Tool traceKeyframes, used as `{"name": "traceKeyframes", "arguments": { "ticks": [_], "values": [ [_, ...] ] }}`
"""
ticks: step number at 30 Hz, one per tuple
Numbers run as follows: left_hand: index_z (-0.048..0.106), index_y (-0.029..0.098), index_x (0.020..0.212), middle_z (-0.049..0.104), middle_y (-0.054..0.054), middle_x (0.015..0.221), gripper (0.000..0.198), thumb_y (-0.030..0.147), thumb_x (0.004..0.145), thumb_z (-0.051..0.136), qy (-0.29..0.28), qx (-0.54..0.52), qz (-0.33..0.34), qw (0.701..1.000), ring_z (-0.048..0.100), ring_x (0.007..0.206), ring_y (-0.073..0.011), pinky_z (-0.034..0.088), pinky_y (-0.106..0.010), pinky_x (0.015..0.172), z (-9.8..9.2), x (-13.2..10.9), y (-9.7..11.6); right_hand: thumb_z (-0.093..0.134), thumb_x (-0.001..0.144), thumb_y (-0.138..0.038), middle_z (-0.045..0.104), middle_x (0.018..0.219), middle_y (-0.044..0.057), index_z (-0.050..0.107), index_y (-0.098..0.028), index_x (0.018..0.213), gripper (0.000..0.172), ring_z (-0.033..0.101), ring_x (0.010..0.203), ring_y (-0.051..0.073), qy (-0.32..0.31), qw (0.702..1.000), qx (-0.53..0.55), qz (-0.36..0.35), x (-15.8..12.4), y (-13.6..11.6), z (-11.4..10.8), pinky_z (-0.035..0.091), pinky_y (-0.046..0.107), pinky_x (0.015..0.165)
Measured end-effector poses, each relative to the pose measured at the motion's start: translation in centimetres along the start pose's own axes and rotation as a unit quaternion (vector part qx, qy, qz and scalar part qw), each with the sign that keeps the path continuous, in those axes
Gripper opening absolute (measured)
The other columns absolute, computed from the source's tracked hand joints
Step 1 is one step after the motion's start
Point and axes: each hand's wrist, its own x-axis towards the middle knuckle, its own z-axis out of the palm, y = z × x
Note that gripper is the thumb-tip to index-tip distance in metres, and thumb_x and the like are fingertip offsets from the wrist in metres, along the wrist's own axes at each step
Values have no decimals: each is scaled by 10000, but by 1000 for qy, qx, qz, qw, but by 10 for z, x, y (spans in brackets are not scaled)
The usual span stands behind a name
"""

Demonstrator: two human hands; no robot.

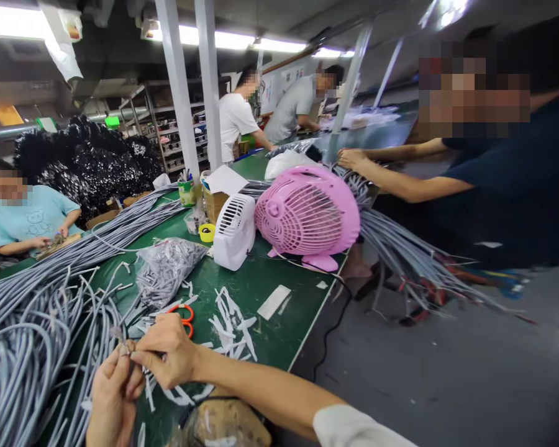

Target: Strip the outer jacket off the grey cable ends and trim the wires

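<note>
My left hand (114, 385) is closed at the lower left, its thumb and fingers pinching what looks like the frayed end of a grey cable (119, 335). My right hand (170, 347) meets it at the fingertips and pinches the same small end; the exact contact is partly hidden by the fingers. Just behind my right hand lie scissors with orange handles (187, 321). Many grey cables (23, 347) are heaped to the left of my hands, some with pale ends. White strips (233, 323) are scattered on the green table (274, 347) around my right hand.
A clear bag of grey pieces (168, 270), a white box-shaped device (234, 233), a pink fan (310, 217) and yellow tape (207, 233) stand on the table. A person (507, 186) on the right handles a cable bundle (400, 254) hanging over the edge. Other people work farther back and left.
</note>
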Motion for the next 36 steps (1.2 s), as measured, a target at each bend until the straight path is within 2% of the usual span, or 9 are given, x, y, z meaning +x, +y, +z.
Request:
{"name": "traceKeyframes", "arguments": {
  "ticks": [3, 8, 13, 16, 21, 25, 28, 31, 36],
  "values": [
    [576, 97, 584, 388, 82, 436, 532, 408, 252, 854, 23, -10, 15, 1000, 234, 341, 16, 205, -108, 312, 2, -4, 3, 380, 824, -296, 533, 429, -5, 531, -170, 511, 369, 444, 394, 89, 24, 999, -6, -28, 1, -5, -1, 300, 254, 466],
    [584, 108, 629, 299, 104, 400, 498, 436, 351, 837, 25, 36, 54, 998, 210, 352, 8, 165, -103, 327, -10, 4, -1, 376, 860, -292, 433, 389, -37, 490, -158, 483, 416, 337, 359, 60, 30, 994, 41, 99, -1, -8, 4, 276, 205, 415],
    [549, 138, 614, 228, 111, 397, 445, 483, 465, 786, -14, 25, 56, 998, 134, 354, 3, 118, -132, 337, -12, 3, -7, 396, 839, -233, 539, 445, -13, 506, -163, 497, 365, 432, 405, 82, 57, 997, -33, -35, -3, -13, 2, 266, 259, 471],
    [509, 150, 596, 215, 112, 417, 453, 500, 474, 770, -33, 18, 52, 998, 130, 363, 0, 113, -145, 345, -7, -3, -7, 427, 829, -194, 549, 451, -7, 537, -162, 531, 319, 448, 406, 92, 44, 997, -39, -52, -3, -19, -2, 283, 261, 483],
    [515, 129, 598, 250, 112, 401, 489, 553, 486, 730, 41, 89, 137, 986, 173, 369, -6, 116, -150, 355, -7, -2, -8, 410, 856, -182, 490, 414, -26, 522, -165, 529, 346, 392, 362, 76, 13, 998, 13, 68, -3, -20, -1, 304, 218, 431],
    [488, 134, 592, 232, 128, 378, 522, 578, 454, 725, 29, 39, 92, 995, 147, 346, 4, 90, -156, 352, -8, -2, -7, 456, 820, -144, 584, 490, 6, 551, -165, 564, 273, 475, 418, 89, 34, 998, -13, -47, -6, -26, -1, 338, 232, 479],
    [430, 155, 565, 224, 133, 394, 530, 552, 415, 747, 84, -12, 55, 995, 135, 342, 9, 61, -157, 350, -13, 3, -7, 429, 838, -172, 542, 446, 0, 534, -185, 532, 323, 465, 409, 97, 17, 996, 11, -90, -7, -33, -5, 330, 242, 462],
    [468, 139, 586, 242, 122, 424, 471, 496, 468, 752, 125, -6, 72, 990, 164, 351, 7, 74, -154, 352, -20, 7, -7, 392, 867, -212, 556, 490, 12, 550, -189, 582, 326, 495, 442, 110, 34, 999, 26, 28, -5, -32, -11, 371, 234, 472],
    [604, 65, 726, 448, 32, 546, 379, 391, 573, 721, 45, -25, 53, 997, 336, 422, -19, 203, -155, 380, -19, 6, -9, 399, 872, -288, 689, 768, 46, 628, -188, 783, 265, 631, 687, 164, 17, 983, -10, 180, -3, -6, -12, 445, 251, 600]
  ]
}}
